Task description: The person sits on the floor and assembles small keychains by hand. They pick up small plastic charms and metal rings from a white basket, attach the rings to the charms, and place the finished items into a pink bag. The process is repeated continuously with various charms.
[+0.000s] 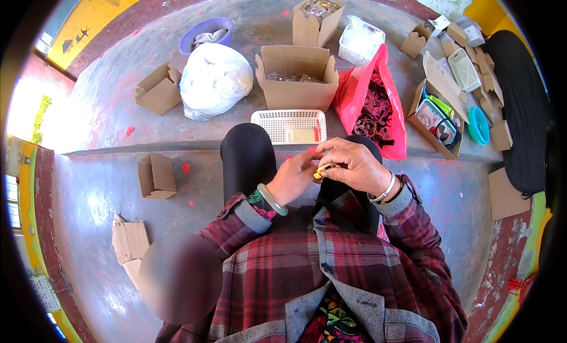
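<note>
Over my lap, both hands meet with their fingertips close together. My right hand (pixel 357 167) pinches a small shiny yellow piece (pixel 322 169) with a thin curved band, between thumb and fingers; its exact kind is too small to tell. Right beside it, my left hand (pixel 289 179) has its fingers closed and turned in toward the piece. Whatever they grip is hidden. Just beyond my knees lies a white perforated basket (pixel 260 126) with a small flat pale box (pixel 302 134) in it.
Behind the basket stands an open cardboard box (pixel 298 95) with clear packets. A stuffed white bag (pixel 215 80) and purple tub (pixel 186 43) are left of it. At right are a pink bag (pixel 353 86) of dark purplish loops and a carton (pixel 413 116) of mixed items.
</note>
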A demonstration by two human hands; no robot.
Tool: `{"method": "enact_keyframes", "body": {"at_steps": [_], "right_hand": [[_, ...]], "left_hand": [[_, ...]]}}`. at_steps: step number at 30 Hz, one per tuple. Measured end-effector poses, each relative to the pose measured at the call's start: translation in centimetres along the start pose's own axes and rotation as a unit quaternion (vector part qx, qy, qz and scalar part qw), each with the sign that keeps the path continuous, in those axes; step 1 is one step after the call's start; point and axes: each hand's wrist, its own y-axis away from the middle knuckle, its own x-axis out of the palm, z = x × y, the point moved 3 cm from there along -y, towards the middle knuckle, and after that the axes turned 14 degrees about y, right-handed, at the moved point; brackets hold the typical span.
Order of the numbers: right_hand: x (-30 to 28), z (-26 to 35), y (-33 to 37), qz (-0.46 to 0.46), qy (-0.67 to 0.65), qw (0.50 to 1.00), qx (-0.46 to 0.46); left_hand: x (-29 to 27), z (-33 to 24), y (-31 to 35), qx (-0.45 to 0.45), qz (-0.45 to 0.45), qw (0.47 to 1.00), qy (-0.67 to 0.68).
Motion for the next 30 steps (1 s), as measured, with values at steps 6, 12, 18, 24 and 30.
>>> {"method": "enact_keyframes", "body": {"at_steps": [6, 12, 18, 24, 30], "right_hand": [[0.2, 0.5, 0.0, 0.024, 0.000, 1.000, 0.010], [0.4, 0.6, -0.1, 0.014, 0.020, 1.000, -0.010], [0.5, 0.6, -0.3, 0.044, 0.018, 0.998, -0.044], [0.8, 0.4, -0.3, 0.113, -0.002, 0.993, -0.019], [1.1, 0.0, -0.3, 0.118, -0.029, 0.992, 0.012]], "left_hand": [[-0.1, -0.2, 0.1, 0.041, -0.013, 0.998, -0.053], [0.1, 0.1, 0.1, 0.030, 0.005, 1.000, 0.003], [0.4, -0.3, 0.2, 0.037, 0.028, 0.997, -0.056], [0.7, -1.6, 0.5, 0.043, 0.016, 0.987, -0.153], [0.3, -0.5, 0.1, 0.038, 0.020, 0.986, -0.163]]}}
